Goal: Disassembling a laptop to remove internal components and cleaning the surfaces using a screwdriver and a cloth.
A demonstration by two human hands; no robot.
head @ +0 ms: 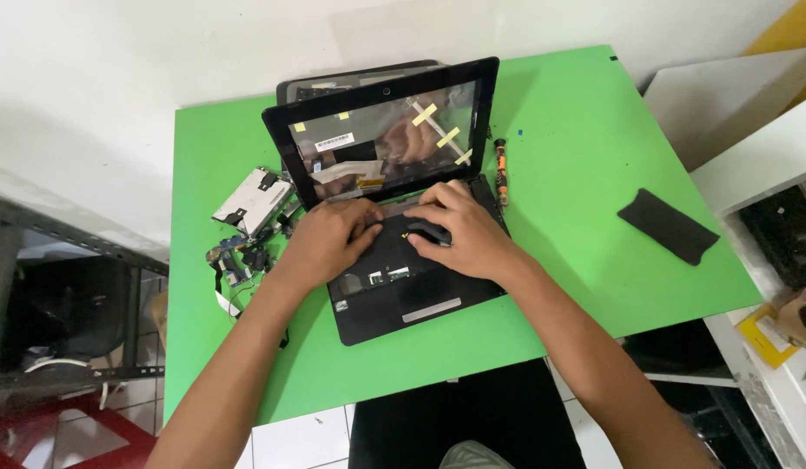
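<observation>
small black laptop (394, 260) sits open mid green table (594, 148), keyboard out, both hands down on its bare base just below the hinge. left hand (329, 239) lies flat with fingers spread, gripping nothing i can see, while the right hand (459, 230) curls loosely over a small dark part (429, 233), can't tell if it's actually pinched. i'd say keep the left pressing the base steady and work that part gently, with the removed drive (251, 200) and loose bits left of the laptop, screwdriver (501, 171) to its right.
</observation>
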